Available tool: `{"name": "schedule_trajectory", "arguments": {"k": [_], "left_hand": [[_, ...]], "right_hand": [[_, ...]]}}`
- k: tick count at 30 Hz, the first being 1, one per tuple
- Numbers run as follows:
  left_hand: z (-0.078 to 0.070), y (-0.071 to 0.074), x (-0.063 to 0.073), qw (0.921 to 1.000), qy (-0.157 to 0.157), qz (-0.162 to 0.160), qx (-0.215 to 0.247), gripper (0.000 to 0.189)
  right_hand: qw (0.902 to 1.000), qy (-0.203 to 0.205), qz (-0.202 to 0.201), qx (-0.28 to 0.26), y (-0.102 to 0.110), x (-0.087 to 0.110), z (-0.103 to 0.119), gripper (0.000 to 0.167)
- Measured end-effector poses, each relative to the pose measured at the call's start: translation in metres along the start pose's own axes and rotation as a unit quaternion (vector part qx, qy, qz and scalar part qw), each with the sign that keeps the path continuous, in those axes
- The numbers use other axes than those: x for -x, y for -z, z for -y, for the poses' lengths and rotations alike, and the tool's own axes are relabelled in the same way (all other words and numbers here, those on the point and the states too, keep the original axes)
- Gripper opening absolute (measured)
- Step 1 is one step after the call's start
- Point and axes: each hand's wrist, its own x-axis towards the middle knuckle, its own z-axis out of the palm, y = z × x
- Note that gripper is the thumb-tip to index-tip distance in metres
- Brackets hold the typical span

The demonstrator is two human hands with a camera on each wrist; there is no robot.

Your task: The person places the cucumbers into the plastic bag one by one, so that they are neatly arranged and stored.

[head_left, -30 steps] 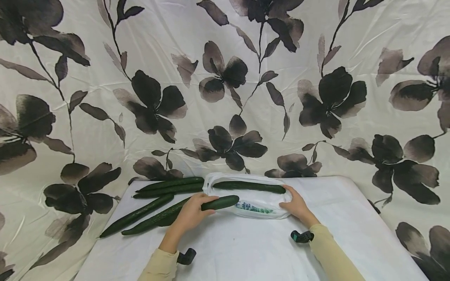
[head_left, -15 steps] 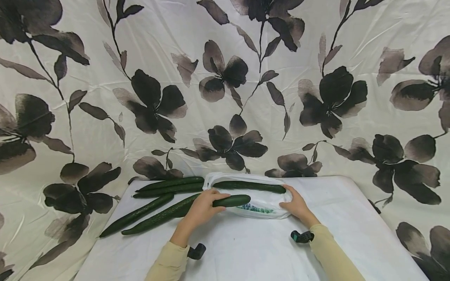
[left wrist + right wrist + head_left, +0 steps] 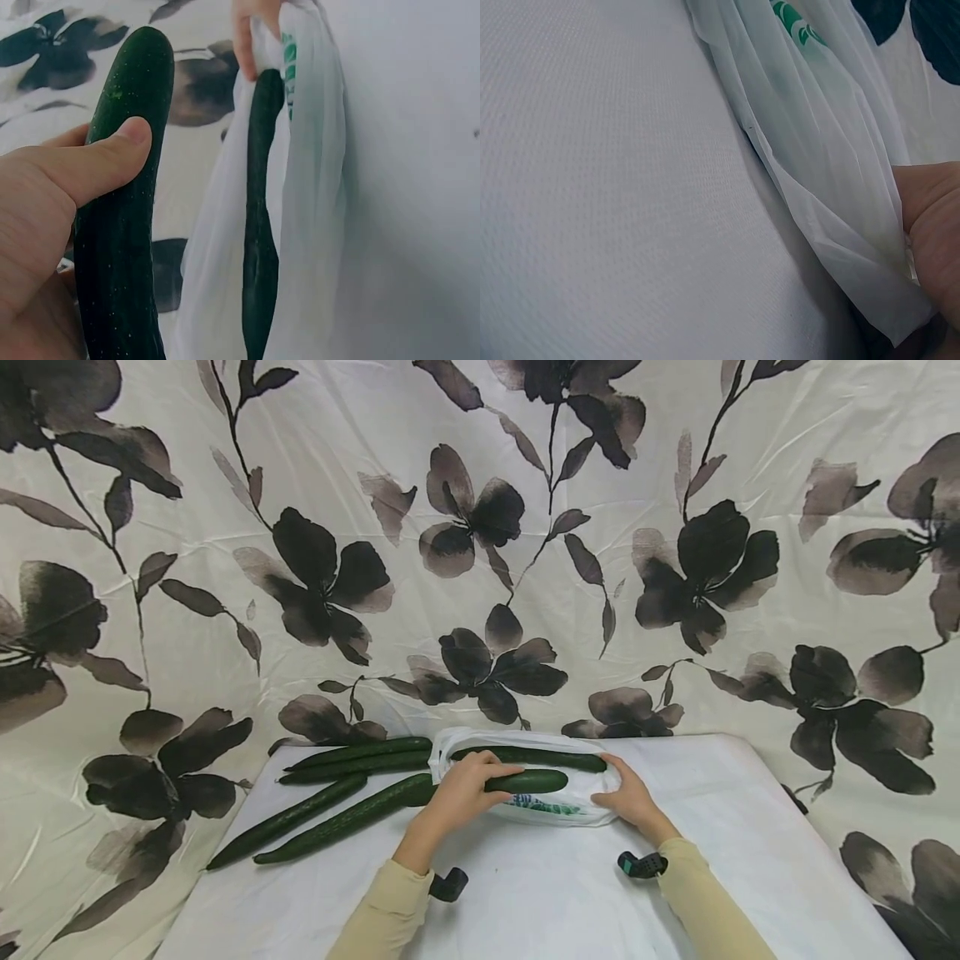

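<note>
My left hand (image 3: 465, 793) grips a dark green cucumber (image 3: 536, 782) near its middle, thumb on one side, its blunt end pointing right over the bag. In the left wrist view the thumb lies along this cucumber (image 3: 124, 202). Below and behind it, a white plastic bag (image 3: 581, 797) with green print lies with its mouth spread. Another cucumber (image 3: 555, 758) lies lengthwise at the bag opening. My right hand (image 3: 630, 793) holds the bag's right end, thumb at the front, fingers at the back by the cucumber's tip. The right wrist view hides its fingertips.
Two cucumbers (image 3: 352, 766) lie side by side at the back left, their right ends by the bag. Two more cucumbers (image 3: 288, 822) slant across the table's left part. White cloth (image 3: 540, 893) covers the table. A flower-patterned curtain (image 3: 480, 568) stands behind it.
My left hand has moved right and slightly back, bringing the gripped cucumber from the left pile over the bag. The right hand stays at the bag's right end.
</note>
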Motion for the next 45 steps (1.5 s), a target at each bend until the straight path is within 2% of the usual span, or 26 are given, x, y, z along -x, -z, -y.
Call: {"name": "schedule_trajectory", "arguments": {"k": [6,13,23,29,37,42,45], "left_hand": [[-0.005,-0.006,-0.013,0.9994,-0.021,0.015,-0.022,0.048],[-0.014,-0.020,-0.028,0.9980,-0.028,0.045,-0.033,0.049],[-0.020,-0.040,-0.045,0.9964,-0.075,0.028,-0.029,0.047],[-0.020,-0.046,-0.053,0.9976,-0.062,0.023,-0.018,0.047],[-0.010,-0.058,-0.068,0.9989,-0.038,0.025,0.006,0.047],[-0.003,-0.070,-0.068,0.9987,-0.011,0.040,0.028,0.047],[0.000,-0.077,-0.068,0.9987,-0.002,0.046,0.025,0.047]], "right_hand": [[0.9999,0.014,0.003,-0.002,0.002,-0.002,-0.002,0.087],[0.9998,0.004,0.005,-0.019,0.001,-0.002,-0.001,0.088],[0.9994,0.022,-0.002,-0.025,-0.003,0.002,-0.005,0.089],[0.9995,0.021,0.002,-0.024,-0.002,0.001,-0.003,0.088],[0.9993,0.034,-0.012,-0.006,-0.001,-0.002,-0.003,0.086],[0.9989,0.043,-0.014,-0.008,-0.002,-0.003,-0.006,0.088],[0.9989,0.041,-0.017,-0.017,-0.004,-0.001,-0.006,0.088]]}}
